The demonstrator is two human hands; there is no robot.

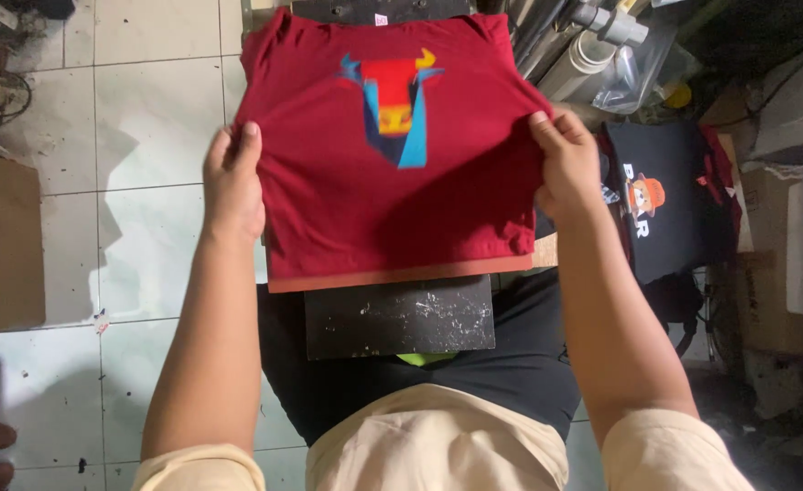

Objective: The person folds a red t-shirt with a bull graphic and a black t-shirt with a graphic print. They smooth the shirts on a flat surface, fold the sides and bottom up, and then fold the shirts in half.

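- the left hand (233,186) grips the left edge of a dark red t-shirt (365,205), its fingers (249,141) curled and pinching the cloth.
- the right hand (567,168) holds the shirt's right edge, fingers (547,132) pressed together and bunching the fabric.
- the shirt lies spread flat on an orange-edged pad over a black platen (399,315), its bull's-head print (392,105) facing up.
- a black printed t-shirt (660,205) lies just to the right.
- pale floor tiles (147,118) and a cardboard box (1,245) show on the left.
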